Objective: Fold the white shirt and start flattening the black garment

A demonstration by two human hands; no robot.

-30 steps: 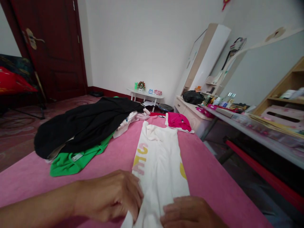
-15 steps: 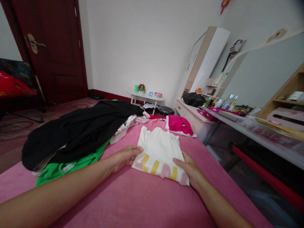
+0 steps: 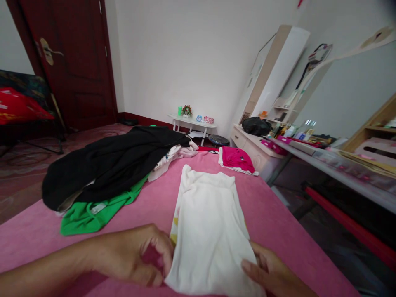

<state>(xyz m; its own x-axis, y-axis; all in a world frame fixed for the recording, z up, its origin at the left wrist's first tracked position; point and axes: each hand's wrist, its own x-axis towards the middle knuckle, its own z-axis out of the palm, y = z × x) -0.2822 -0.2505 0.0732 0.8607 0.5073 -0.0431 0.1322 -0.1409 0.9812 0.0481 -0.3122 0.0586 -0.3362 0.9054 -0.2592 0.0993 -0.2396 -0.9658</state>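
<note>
A white shirt (image 3: pixel 210 231) lies on the pink bedspread (image 3: pixel 123 284), its plain side up and its near end close to me. Bits of yellow print show along its left edge, under the top layer. My left hand (image 3: pixel 136 255) is closed at the near left corner, thumb and fingers pinching the cloth. At the near right corner, my right hand (image 3: pixel 272 270) grips the shirt with the thumb on top and the fingers partly hidden beneath.
Black clothing (image 3: pixel 114 165) is heaped on the left over a green garment (image 3: pixel 99 212) and some pale clothes (image 3: pixel 168 161). A folded pink garment (image 3: pixel 237 159) lies at the far right of the bed. A cluttered dressing table (image 3: pixel 334 159) stands to the right.
The shirt's near part has come toward me and now lies longer, plain white on top. Its printed band is mostly covered. Both hands have moved nearer to me with the cloth.
</note>
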